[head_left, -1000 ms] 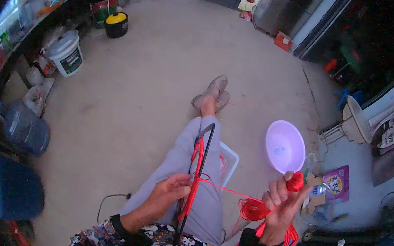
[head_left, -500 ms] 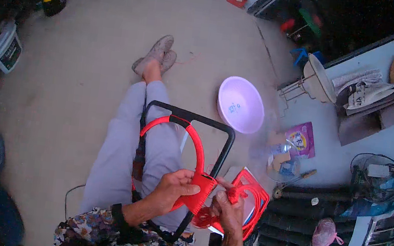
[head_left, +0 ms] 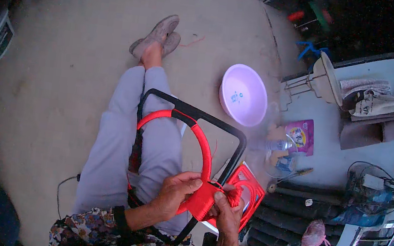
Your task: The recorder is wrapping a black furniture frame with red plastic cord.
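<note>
A red-covered ring with a black section stands over my lap against a black tubular frame. On its near right side a red wrap piece with a stitched edge lies across the rim. My left hand pinches this wrap piece between thumb and fingers. From the other side my right hand closes on the piece's right edge, thumb on top. A bunched red cord sits against the right hand; whether its fingers also hold it is hidden. One thin red thread rises beside the ring.
Beside my right hand is a red basket. A purple basin stands on the floor ahead, with a purple packet and a clear bottle nearby. Black padded material lies right. My legs stretch forward under the frame.
My right hand has come in from the cord beside the wrap piece to grip the piece's right edge. The left hand has shifted slightly on it. The view has tilted a little.
</note>
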`<state>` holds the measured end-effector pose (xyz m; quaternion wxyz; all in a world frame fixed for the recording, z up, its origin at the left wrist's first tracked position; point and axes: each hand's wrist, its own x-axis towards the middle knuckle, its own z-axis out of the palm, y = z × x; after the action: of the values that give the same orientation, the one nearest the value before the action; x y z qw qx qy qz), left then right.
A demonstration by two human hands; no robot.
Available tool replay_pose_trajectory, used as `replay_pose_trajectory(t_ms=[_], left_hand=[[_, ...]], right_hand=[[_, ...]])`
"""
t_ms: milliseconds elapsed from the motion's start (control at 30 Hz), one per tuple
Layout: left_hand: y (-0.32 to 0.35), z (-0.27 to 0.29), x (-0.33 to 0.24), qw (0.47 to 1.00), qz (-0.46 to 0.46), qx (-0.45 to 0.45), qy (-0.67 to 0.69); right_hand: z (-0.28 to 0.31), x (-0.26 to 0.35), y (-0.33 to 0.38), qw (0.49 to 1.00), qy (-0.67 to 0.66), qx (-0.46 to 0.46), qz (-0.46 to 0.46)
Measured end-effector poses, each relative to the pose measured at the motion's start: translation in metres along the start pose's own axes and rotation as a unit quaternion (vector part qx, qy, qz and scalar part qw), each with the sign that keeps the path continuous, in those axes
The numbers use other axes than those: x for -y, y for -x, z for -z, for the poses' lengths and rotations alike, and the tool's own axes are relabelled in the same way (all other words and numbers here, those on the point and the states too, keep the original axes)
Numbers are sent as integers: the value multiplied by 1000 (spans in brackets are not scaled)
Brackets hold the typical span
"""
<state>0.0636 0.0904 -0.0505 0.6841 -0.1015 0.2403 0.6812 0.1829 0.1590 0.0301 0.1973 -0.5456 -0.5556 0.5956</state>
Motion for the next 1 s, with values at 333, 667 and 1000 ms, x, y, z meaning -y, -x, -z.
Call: replay_pose_trajectory(t_ms=[333, 667, 1000], left_hand=[[-11, 11, 2, 998, 49, 6, 29], [-14, 18, -17, 995, 75, 63, -27], [-25, 31, -18, 985, 113, 127, 43]], right_hand=[[0, -2, 1, 1000, -6, -4, -3], [-2, -7, 1, 999, -30, -19, 2], [-8, -9, 2, 999, -38, -34, 3]])
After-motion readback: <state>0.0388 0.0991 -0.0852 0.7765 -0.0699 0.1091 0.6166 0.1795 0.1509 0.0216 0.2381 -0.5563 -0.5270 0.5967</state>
